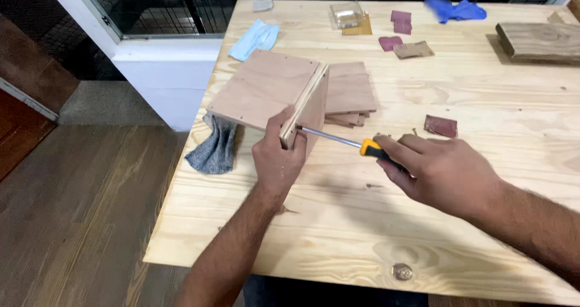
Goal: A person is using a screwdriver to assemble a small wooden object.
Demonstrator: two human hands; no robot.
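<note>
Plywood box (pixel 284 95), unfinished, reddish-brown, lies tilted on the bench w/ one broad panel facing up-left; small screw holes dot its edges. Pale ply edge runs diagonally along the near corner. Screwdriver (pixel 344 141): thin steel shaft, yellow/black handle, roughly horizontal, tip touching the box's near edge approx. at its lower end, handle to the right.

Bare tabletop (pixel 338 222) near edge, open passage. Plywood stack (pixel 350 95) and grey cloth (pixel 214 147) flank the plywood box (pixel 272 89); sandpaper piece (pixel 440 126) lies right.
</note>
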